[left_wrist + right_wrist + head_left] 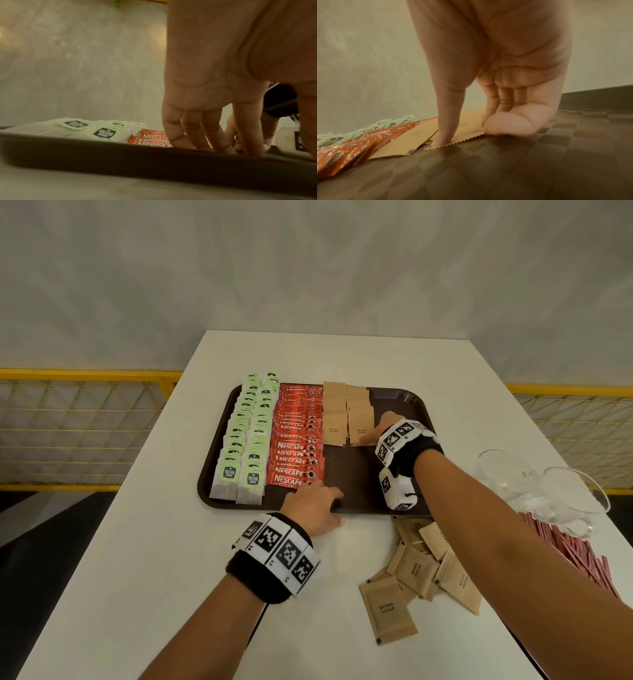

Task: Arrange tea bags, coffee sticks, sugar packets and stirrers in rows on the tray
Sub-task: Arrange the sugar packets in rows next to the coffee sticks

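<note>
A brown tray [352, 474] on the white table holds two rows of green tea bags [246, 436], a row of red coffee sticks [296, 436] and two shorter rows of brown sugar packets [334, 412]. My right hand [371, 431] is down on the nearest packet [467, 129] of the right sugar row. Its thumb [448, 121] presses the packet's near edge, with the fingers bent at its right side. My left hand [337, 508] grips the tray's near rim [102, 155], fingers [214, 135] inside and thumb outside. Tea bags [102, 133] and coffee sticks [152, 139] lie left of those fingers.
Loose sugar packets [418, 570] lie on the table [171, 542] just below the tray's right corner. Red-and-white stirrers [582, 556] spread along the right table edge under my right forearm, beside two clear glasses [541, 491]. Yellow mesh railings [85, 422] flank the table.
</note>
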